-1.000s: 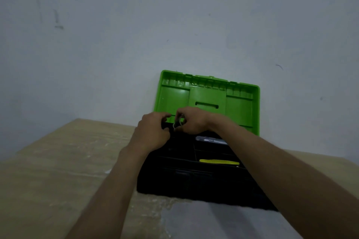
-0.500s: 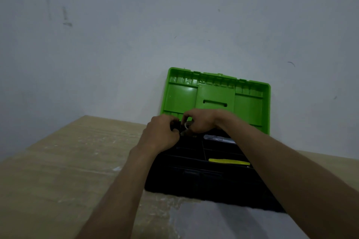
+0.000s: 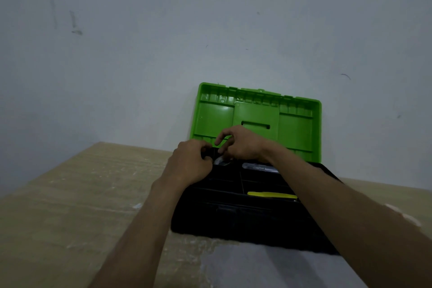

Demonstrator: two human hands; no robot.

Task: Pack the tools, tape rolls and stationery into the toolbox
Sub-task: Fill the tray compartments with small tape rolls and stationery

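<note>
Head view is showing me both hands working together over the far left corner of the toolbox [image 3: 233,220]. It is sitting on a pale wooden table [image 3: 70,194], close against a grey wall [image 3: 140,54]. Its green lid [image 3: 297,124] is standing open, leaning back toward that wall.

My left hand [image 3: 189,163] is curling into a loose fist at the box's far left edge, knuckles toward me, fingers folding down over something dark and small. I am not able to tell what it is gripping, or whether it is gripping at all. My right hand [image 3: 243,142] is reaching in from the right, just beside the left, almost touching it. Its forefinger is sticking out toward the left and the other fingers are bending downward. A small shiny piece [image 3: 221,160] is glinting just under the two hands, but it is too blurred and dim for me to name, and I cannot say whether either hand is pinching it.

Inside the black tray I am seeing dividers making several compartments. A silvery tool [image 3: 259,167] is lying in the far right compartment, partly under my right wrist. A yellow tool [image 3: 271,195] is lying lengthways in the near right compartment, well apart from both hands.
</note>
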